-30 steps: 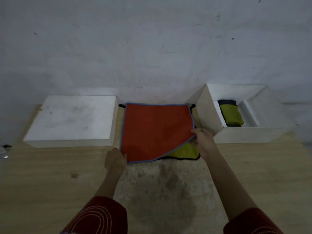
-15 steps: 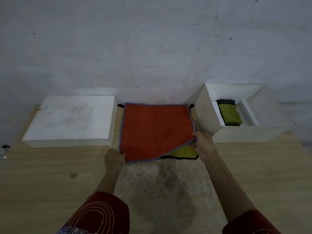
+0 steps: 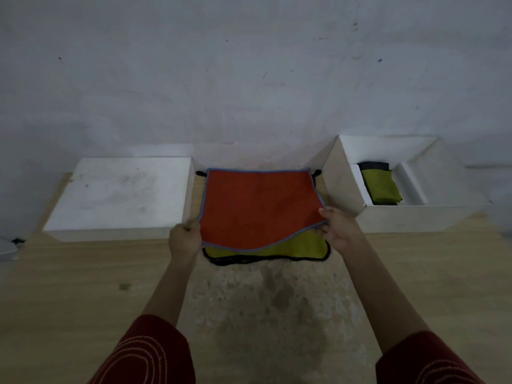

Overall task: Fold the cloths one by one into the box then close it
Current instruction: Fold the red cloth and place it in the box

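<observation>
Our fingers (image 3: 326,215) pinch the orange cloth (image 3: 257,209) by its near corners at 12 o'clock, above a yellow cloth (image 3: 304,249); folded cloths (image 3: 382,187) lie in the box (image 3: 415,217) at 2, so we judge these two and the lid (image 3: 122,195) at 10 remain.

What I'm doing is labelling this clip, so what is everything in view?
orange cloth with blue edging: 1, orange, table centre, near edge raised
yellow-green cloth with black edging: 1, yellow-green, under it
open white box: 1, white, right
folded yellow-green cloth: 1, in box, atop folded dark cloth
flat white slab: 1, white, left
wooden table: 1, tan, underneath
left hand: 1, grips orange cloth's near-left corner
right hand: 1, pinches its near-right corner
</observation>
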